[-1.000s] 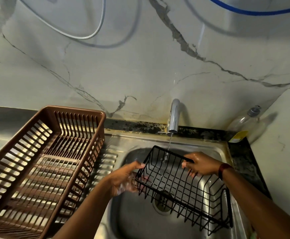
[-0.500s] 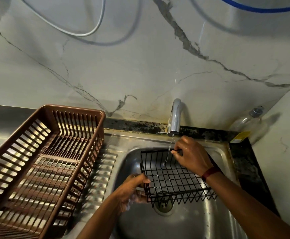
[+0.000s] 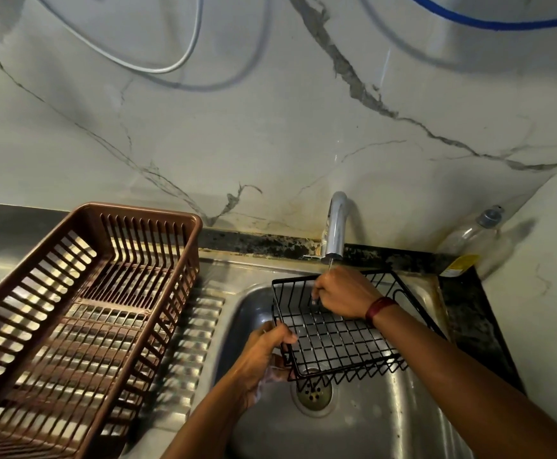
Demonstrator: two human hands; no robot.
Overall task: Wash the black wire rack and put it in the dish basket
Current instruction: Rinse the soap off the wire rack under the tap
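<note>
The black wire rack (image 3: 333, 339) hangs level over the steel sink (image 3: 386, 425), under the faucet (image 3: 336, 226), from which a thin stream of water runs. My left hand (image 3: 264, 359), wet and soapy, grips the rack's near left corner. My right hand (image 3: 343, 296) lies inside the rack at its far side with fingers curled down onto the wires, right under the stream. The brown plastic dish basket (image 3: 81, 313) stands on the ribbed drainboard to the left, with nothing in it.
A clear bottle with a yellow label (image 3: 469, 240) stands in the back right corner by the marble wall. The sink drain (image 3: 313, 392) lies below the rack. A dark counter edge (image 3: 476, 326) borders the sink on the right.
The rack has swung from a tilted, right-leaning pose to level and closer to the faucet. My right hand moved from its far rim into the rack, and my left hand shifted to the near left corner.
</note>
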